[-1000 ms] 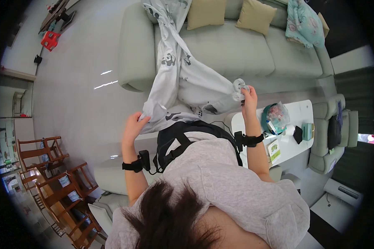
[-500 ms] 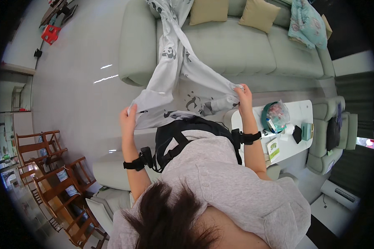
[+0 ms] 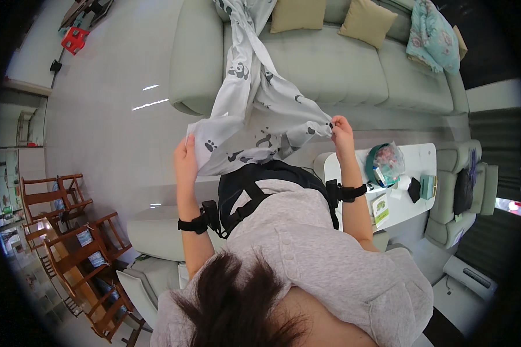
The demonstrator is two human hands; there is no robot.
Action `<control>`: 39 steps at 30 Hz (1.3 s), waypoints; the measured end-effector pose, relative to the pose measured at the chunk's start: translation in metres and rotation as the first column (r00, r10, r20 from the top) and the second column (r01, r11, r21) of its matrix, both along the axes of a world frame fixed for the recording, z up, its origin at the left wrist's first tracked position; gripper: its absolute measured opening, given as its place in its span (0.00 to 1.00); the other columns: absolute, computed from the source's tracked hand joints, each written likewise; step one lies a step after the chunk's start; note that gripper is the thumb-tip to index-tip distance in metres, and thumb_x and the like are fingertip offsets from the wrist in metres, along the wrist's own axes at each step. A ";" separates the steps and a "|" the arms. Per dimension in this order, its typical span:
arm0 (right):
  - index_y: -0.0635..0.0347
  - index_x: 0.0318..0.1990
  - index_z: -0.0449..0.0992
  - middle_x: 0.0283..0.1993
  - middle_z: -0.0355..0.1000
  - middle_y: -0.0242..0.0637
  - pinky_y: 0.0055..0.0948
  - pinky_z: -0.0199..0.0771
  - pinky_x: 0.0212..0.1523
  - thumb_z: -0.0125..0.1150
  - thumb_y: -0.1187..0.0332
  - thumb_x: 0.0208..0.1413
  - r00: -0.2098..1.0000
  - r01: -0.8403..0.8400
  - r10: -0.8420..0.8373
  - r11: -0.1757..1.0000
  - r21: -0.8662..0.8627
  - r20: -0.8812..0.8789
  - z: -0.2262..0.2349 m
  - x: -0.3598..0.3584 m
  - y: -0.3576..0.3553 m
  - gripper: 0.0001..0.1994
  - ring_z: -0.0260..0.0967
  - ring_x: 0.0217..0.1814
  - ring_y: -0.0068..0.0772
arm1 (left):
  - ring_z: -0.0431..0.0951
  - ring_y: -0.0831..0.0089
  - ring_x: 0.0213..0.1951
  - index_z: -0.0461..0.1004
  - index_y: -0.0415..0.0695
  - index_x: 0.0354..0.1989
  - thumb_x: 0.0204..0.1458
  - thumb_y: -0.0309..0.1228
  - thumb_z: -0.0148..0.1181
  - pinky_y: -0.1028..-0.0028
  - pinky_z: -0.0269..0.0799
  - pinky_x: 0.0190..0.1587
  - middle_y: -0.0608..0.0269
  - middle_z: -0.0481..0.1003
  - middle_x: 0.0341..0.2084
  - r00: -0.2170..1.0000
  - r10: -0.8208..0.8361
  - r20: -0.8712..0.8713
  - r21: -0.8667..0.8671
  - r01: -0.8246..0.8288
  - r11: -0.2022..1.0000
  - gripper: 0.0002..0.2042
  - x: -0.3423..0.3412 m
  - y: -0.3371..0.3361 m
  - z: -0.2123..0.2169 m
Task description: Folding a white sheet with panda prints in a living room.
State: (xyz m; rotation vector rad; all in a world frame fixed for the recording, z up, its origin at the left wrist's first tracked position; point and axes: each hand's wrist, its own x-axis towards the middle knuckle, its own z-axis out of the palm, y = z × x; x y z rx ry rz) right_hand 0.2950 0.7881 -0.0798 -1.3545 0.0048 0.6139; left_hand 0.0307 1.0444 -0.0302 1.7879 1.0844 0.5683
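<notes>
A long white cloth with a grey panda print [image 3: 230, 98] stretches from the sofa toward my body, and its near edge spreads between my two hands. My left hand [image 3: 185, 159] is closed on one corner at the left. At the right, the fingers of my right hand [image 3: 342, 136] pinch the opposite corner, bunched into small folds. Between them the cloth sags in front of my waist, with its lower folds close to my dark waist strap. Its far end runs up over the sofa's left part and leaves the picture at the top.
Ahead is a pale green sofa [image 3: 324, 72] with tan cushions [image 3: 367, 22] and a floral blue blanket [image 3: 433, 37]. To the right, a white table [image 3: 408, 205] carries a teal basket [image 3: 373, 168] and boxes. Wooden chairs [image 3: 78, 257] stand at the left; a red stool [image 3: 75, 40] is farther back.
My left hand has shifted slightly right and up with its corner. The right part of the cloth has opened out wider, showing more of the print. Both hands keep their hold.
</notes>
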 end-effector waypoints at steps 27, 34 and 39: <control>0.65 0.19 0.69 0.18 0.65 0.49 0.39 0.62 0.26 0.50 0.61 0.41 0.047 -0.460 0.931 0.341 -0.820 0.362 0.040 -0.096 0.089 0.14 0.63 0.23 0.49 | 0.68 0.74 0.25 0.65 0.37 0.30 0.45 0.38 0.47 0.78 0.63 0.27 0.58 0.68 0.22 0.805 -0.583 -0.111 -0.155 0.566 0.810 0.14 0.066 -0.057 0.036; 0.66 0.18 0.68 0.18 0.65 0.49 0.36 0.63 0.24 0.51 0.62 0.40 -0.013 -0.454 0.928 0.325 -0.830 0.371 0.041 -0.095 0.083 0.13 0.63 0.22 0.47 | 0.68 0.65 0.22 0.65 0.36 0.25 0.41 0.34 0.51 0.75 0.63 0.26 0.52 0.68 0.20 0.776 -0.623 -0.099 -0.090 0.616 0.782 0.11 0.070 -0.061 0.006; 0.62 0.23 0.68 0.19 0.66 0.41 0.30 0.61 0.21 0.52 0.66 0.38 0.293 -0.630 0.849 0.517 -0.579 0.440 0.056 -0.079 0.084 0.09 0.64 0.21 0.37 | 0.60 0.82 0.20 0.63 0.37 0.24 0.45 0.26 0.46 0.82 0.57 0.23 0.67 0.62 0.16 0.865 -0.500 0.040 -0.012 0.501 0.866 0.05 0.072 -0.047 0.003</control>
